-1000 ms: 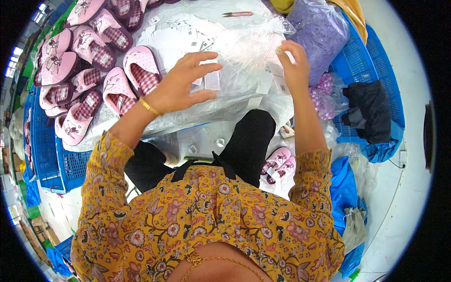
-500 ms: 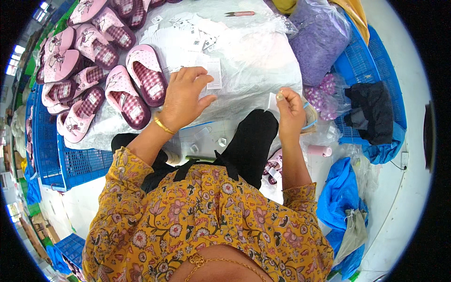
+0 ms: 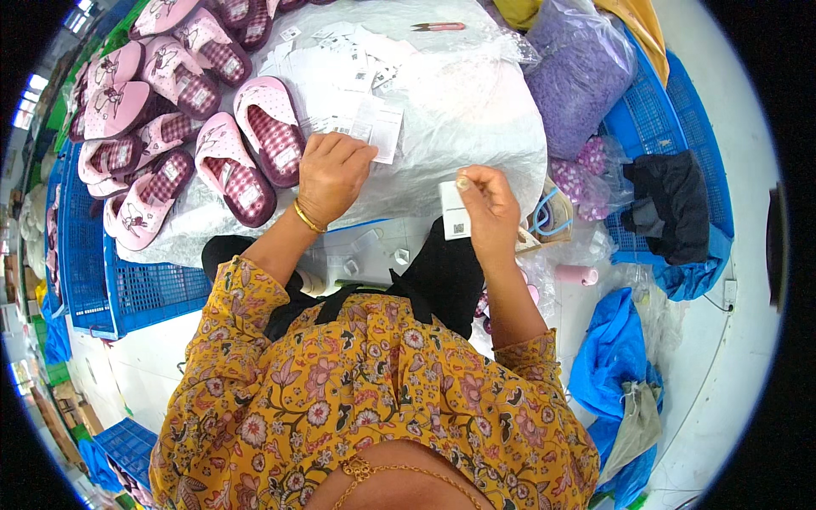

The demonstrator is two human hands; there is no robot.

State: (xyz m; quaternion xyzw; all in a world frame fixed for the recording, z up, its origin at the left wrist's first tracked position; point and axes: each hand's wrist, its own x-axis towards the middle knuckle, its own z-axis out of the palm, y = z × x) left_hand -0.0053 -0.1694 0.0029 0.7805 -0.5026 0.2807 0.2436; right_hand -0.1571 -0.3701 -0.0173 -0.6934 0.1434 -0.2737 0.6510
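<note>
My right hand (image 3: 490, 204) pinches a white card tag (image 3: 454, 217) with small dark print, held over my lap near the table edge. My left hand (image 3: 334, 174) is closed above the table, its fingertips pressed on the corner of a white paper tag (image 3: 387, 132). More white printed tags (image 3: 344, 64) lie spread beyond it. Just left of that hand rest two pink slippers with checked purple insoles: the nearer slipper (image 3: 234, 174) and the farther slipper (image 3: 270, 132). Whether the left fingers have lifted the tag is hard to see.
More pink slippers (image 3: 174, 72) crowd the table's left side. Red-handled thread snips (image 3: 438, 27) lie at the far side. Bagged purple fluffy material (image 3: 578, 76) stands at the right beside a blue crate (image 3: 654, 110). Another blue crate (image 3: 153, 297) is at left.
My right hand has moved left and a little nearer, turning its tag into fuller view. My left fingers have gone from spread to closed at the paper tag, which has tilted.
</note>
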